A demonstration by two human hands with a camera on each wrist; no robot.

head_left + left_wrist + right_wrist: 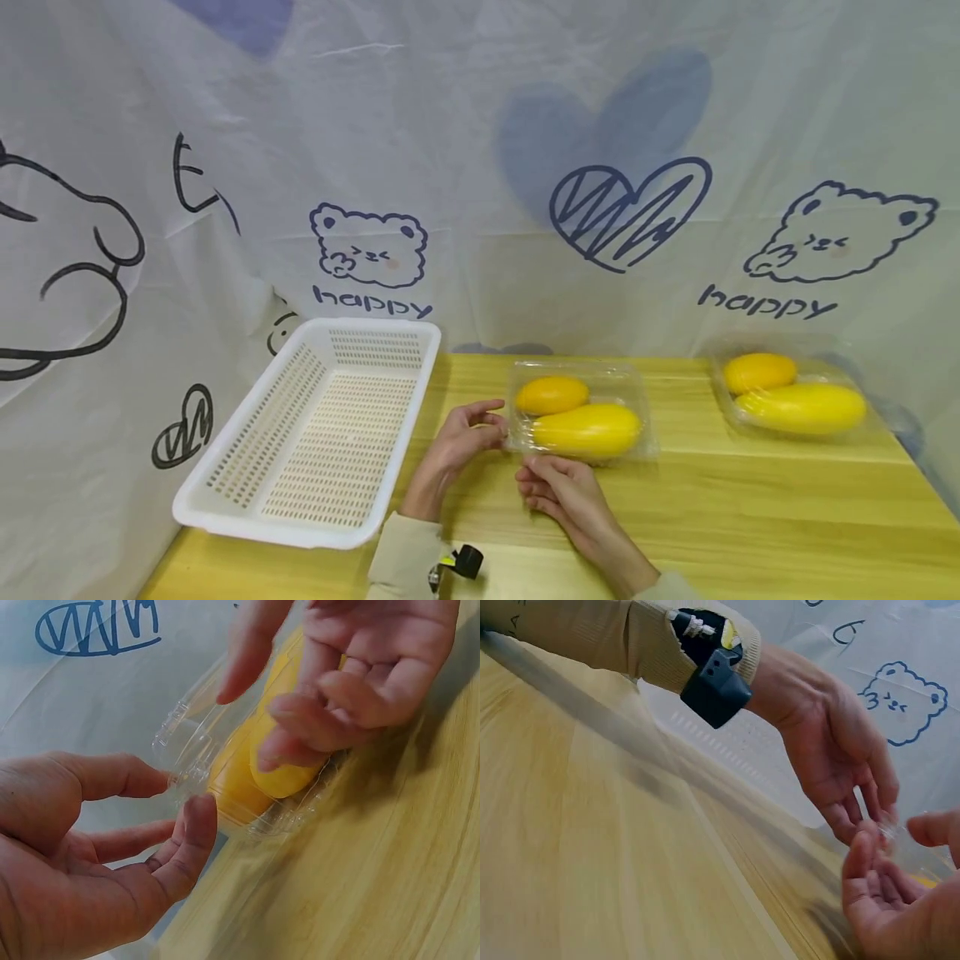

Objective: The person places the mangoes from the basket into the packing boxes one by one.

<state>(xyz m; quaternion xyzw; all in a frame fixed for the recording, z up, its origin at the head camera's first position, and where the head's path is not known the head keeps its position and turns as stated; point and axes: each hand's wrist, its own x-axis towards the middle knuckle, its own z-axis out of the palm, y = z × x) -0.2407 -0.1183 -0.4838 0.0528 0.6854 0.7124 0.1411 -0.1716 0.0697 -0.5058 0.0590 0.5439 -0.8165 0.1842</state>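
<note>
A clear plastic clamshell box (pixel 645 392) sits on the table, holding a smooth orange oval fruit (pixel 552 394) and a longer yellow one (pixel 587 431). At its left edge my left hand (pixel 467 437) pinches the clear plastic between thumb and fingers, also visible in the left wrist view. My right hand (pixel 570 500) is by the front edge, thumb tip right at the box and fingers loosely bent below. In the right wrist view, a gap shows between the thumb and fingers of the right hand (pixel 907 900).
Left of the hands stands a white perforated plastic basket (pixel 405 446). Farther right is a second clear box with an orange fruit (pixel 759 372) and a yellow fruit (pixel 806 408). A printed white curtain (pixel 480 167) hangs behind the wooden table (pixel 750 517).
</note>
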